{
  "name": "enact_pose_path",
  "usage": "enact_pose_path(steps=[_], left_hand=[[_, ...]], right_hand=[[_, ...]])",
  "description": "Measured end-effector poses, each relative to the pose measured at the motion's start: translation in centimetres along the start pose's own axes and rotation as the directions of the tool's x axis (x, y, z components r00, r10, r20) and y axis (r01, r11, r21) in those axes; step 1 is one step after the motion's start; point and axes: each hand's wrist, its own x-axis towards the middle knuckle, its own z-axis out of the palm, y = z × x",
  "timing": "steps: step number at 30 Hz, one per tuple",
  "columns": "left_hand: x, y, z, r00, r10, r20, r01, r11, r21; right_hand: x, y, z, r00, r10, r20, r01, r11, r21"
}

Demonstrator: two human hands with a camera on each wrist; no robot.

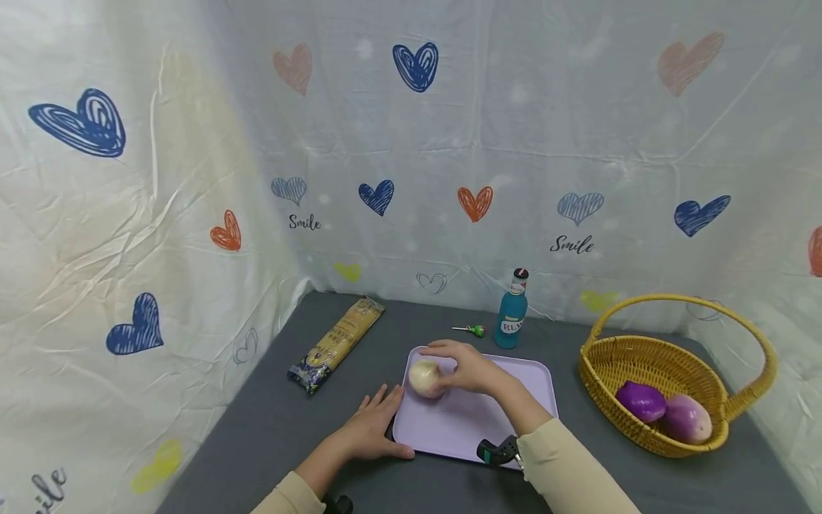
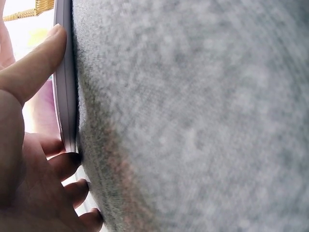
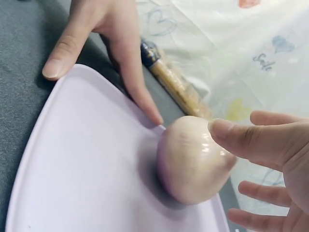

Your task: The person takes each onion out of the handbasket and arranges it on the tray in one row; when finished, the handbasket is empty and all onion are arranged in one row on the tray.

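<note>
A round white-and-purple turnip (image 1: 424, 378) rests on the left part of a lilac tray (image 1: 459, 428). Around its right and far sides reaches my right hand (image 1: 472, 368), fingers spread. In the right wrist view the thumb overlaps the turnip (image 3: 190, 164), while other fingertips (image 3: 248, 188) stay apart from it. My left hand (image 1: 372, 432) lies at the tray's left edge with straight fingers. Thumb (image 2: 48, 50) and fingertips touch the tray's rim (image 2: 65, 92) in the left wrist view.
A wicker basket (image 1: 594, 375) at right holds a deep purple vegetable (image 1: 641, 401) and another purple-white turnip (image 1: 688, 420). Behind the tray stand a blue bottle (image 1: 511, 318) and a green lollipop (image 1: 476, 330). A noodle packet (image 1: 337, 343) lies at the back left.
</note>
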Motion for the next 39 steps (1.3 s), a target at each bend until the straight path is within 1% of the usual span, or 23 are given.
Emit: enact_pose_path(steps=[5, 9, 16, 20, 23, 29, 33, 36, 39], left_hand=[[0.1, -0.1, 0.1, 1.000, -0.008, 0.007, 0.008, 1.000, 0.004], [0.1, 0.0, 0.1, 1.000, -0.013, 0.007, 0.013, 1.000, 0.005], [-0.1, 0.3, -0.1, 1.000, -0.012, 0.006, 0.012, 1.000, 0.001], [-0.2, 0.4, -0.1, 1.000, -0.015, 0.003, 0.015, 1.000, 0.003], [-0.1, 0.5, -0.2, 1.000, -0.018, 0.002, 0.018, 1.000, 0.003], [-0.2, 0.5, -0.2, 1.000, -0.021, 0.005, 0.021, 1.000, -0.003], [-0.2, 0.4, -0.2, 1.000, -0.018, 0.005, 0.018, 1.000, -0.004], [-0.1, 0.3, -0.1, 1.000, -0.018, 0.006, 0.018, 1.000, -0.005], [0.0, 0.3, -0.1, 1.000, -0.023, 0.008, 0.023, 1.000, -0.004]], right_hand=[[-0.8, -0.3, -1.2, 0.999, -0.033, -0.015, 0.033, 0.999, 0.015], [-1.5, -0.4, -2.2, 0.999, -0.028, -0.030, 0.029, 0.999, 0.025], [-2.5, -0.5, -3.5, 0.997, -0.044, -0.064, 0.044, 0.999, 0.001], [-3.1, -0.4, -4.2, 0.995, -0.042, -0.088, 0.046, 0.998, 0.033], [-3.4, -0.3, -4.6, 0.994, -0.043, -0.098, 0.049, 0.997, 0.056], [-3.8, 0.0, -5.0, 0.992, -0.047, -0.114, 0.055, 0.996, 0.067], [-4.1, 0.3, -5.2, 0.991, -0.047, -0.124, 0.054, 0.997, 0.054], [-4.4, 0.5, -5.4, 0.990, -0.054, -0.132, 0.057, 0.998, 0.023], [-4.7, 0.8, -5.7, 0.988, -0.062, -0.142, 0.066, 0.998, 0.022]])
